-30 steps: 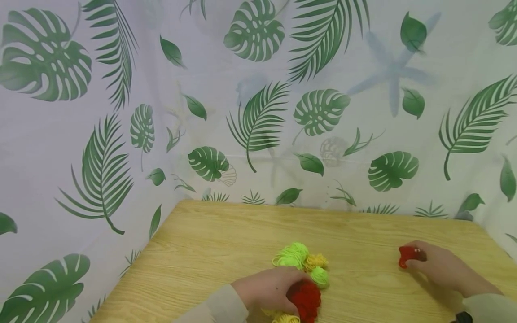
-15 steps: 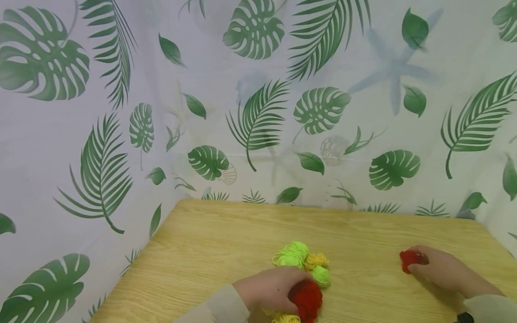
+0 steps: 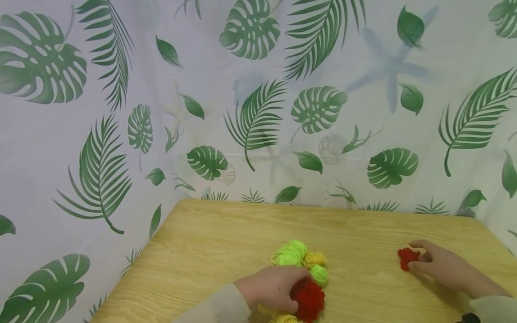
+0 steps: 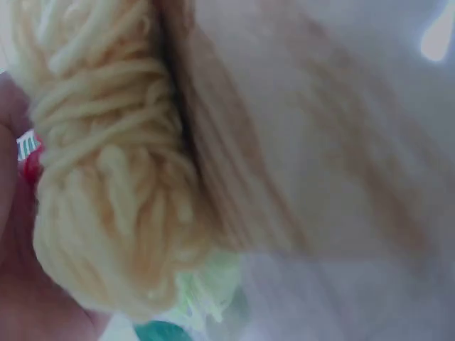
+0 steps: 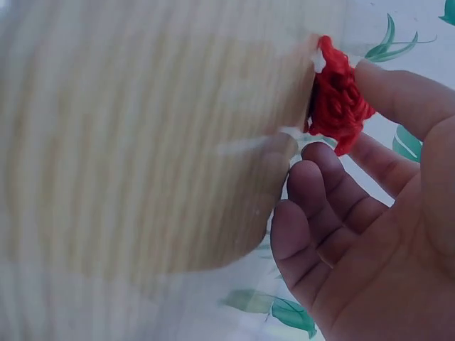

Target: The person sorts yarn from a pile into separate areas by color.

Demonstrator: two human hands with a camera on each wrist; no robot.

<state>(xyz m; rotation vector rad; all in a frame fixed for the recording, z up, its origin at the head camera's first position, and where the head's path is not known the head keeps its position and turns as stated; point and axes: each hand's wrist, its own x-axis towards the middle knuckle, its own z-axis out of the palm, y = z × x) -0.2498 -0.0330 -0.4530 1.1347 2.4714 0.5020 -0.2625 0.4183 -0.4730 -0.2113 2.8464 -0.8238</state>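
In the head view my left hand (image 3: 274, 287) grips a red ball of yarn (image 3: 309, 301) low over the table, thumb on its near left side. Beneath that hand lies pale yellow yarn (image 3: 284, 319), partly hidden; in the left wrist view a wound bundle of yellow yarn (image 4: 114, 185) fills the left side. On the right of the table sits a small red clump of yarn (image 3: 407, 259). My right hand (image 3: 450, 271) is beside it, index finger raised off it and thumb touching or very near it. The right wrist view shows the red clump (image 5: 340, 99) on the table surface.
Just beyond my left hand, a bright green skein (image 3: 291, 252), a yellow bundle (image 3: 314, 259) and a small green ball (image 3: 319, 274) lie close together. The wooden table (image 3: 226, 233) ends at a leaf-patterned cloth (image 3: 343, 152) behind and to the left.
My right hand's index finger has lifted away from the small red clump, which now shows more fully. My left hand stays on the red ball, shifted very slightly.
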